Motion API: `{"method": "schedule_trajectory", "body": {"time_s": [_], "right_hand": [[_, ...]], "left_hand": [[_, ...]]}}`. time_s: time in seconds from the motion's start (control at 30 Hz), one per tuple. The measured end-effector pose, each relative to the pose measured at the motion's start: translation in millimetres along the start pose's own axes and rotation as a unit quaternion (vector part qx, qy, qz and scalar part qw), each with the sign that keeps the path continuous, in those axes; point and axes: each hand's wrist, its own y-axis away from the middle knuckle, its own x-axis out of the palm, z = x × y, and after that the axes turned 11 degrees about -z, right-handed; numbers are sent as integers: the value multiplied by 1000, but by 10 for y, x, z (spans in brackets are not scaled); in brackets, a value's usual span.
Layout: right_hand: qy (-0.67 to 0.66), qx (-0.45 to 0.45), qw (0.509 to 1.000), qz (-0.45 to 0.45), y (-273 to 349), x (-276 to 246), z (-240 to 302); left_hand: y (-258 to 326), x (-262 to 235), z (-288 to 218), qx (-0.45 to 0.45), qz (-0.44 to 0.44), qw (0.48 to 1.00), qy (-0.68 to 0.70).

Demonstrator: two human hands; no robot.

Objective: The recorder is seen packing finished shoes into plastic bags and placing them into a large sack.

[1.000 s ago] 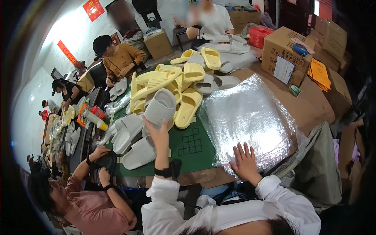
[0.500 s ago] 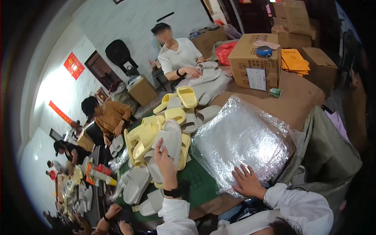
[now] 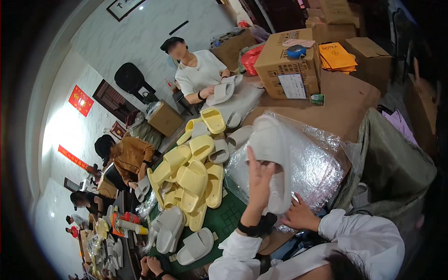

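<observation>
The left hand (image 3: 257,171) gripped a white slipper (image 3: 273,161), raised above the clear bags (image 3: 313,163) at the table's near right, while the right hand (image 3: 298,215) lay open, pinning the stack flat.

Pale grey slipper (image 3: 273,163): raised upright, sole facing outward, above stack of clear plastic bags (image 3: 317,163) lying flat on table.
</observation>
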Motion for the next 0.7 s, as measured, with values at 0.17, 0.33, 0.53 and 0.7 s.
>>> {"method": "schedule_trajectory", "body": {"time_s": [0.17, 0.33, 0.53, 0.7], "right_hand": [[-126, 79, 988, -40, 123, 98, -61], [-49, 50, 996, -63, 142, 101, 48], [-273, 223, 934, -57, 93, 63, 46], [-168, 111, 956, 212, -54, -374, 54]], "left_hand": [[230, -24, 492, -29, 245, 923, -295], [613, -332, 672, 43, 266, 909, -318], [880, -672, 835, 192, 121, 835, -501], [1185, -958, 1229, 118, 48, 801, -585]]}}
